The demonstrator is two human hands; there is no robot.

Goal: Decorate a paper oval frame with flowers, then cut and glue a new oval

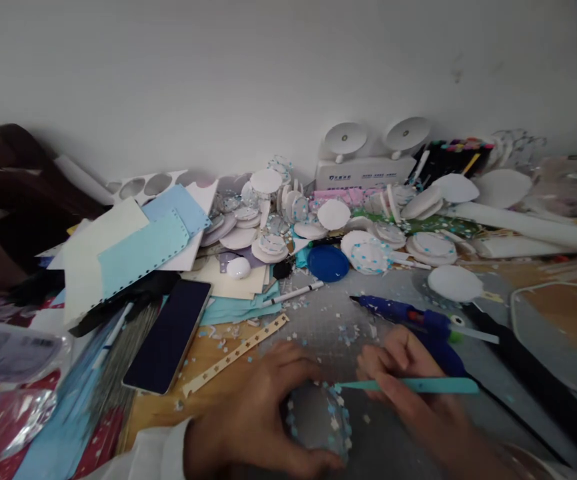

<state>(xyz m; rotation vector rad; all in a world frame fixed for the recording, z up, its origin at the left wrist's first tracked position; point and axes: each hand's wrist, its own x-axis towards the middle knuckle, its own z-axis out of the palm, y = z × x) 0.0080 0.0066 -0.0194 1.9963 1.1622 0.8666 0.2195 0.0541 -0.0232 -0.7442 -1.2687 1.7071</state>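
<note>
My left hand [258, 410] curls round the left side of a clear round piece [313, 417], whose rim is lined with small blue and white stars. Turquoise tweezers [443, 385] lie in the closed fingers of my right hand [408, 383]. Their tip touches, or nearly touches, the upper right of the starred rim; whether a star is pinched there is too small to tell. Behind my hands, loose tiny stars [345, 333] are scattered on a grey mat [298, 327]. A blue glue gun [398, 312] lies just beyond my right hand.
A phone [171, 337] and a star-punched paper strip [238, 353] lie left. Coloured paper sheets [143, 243] are heaped behind them. White discs [268, 247] pile along the wall by a blue lid [328, 264] and a twin-head lamp [365, 170]. A black cable [513, 407] runs right.
</note>
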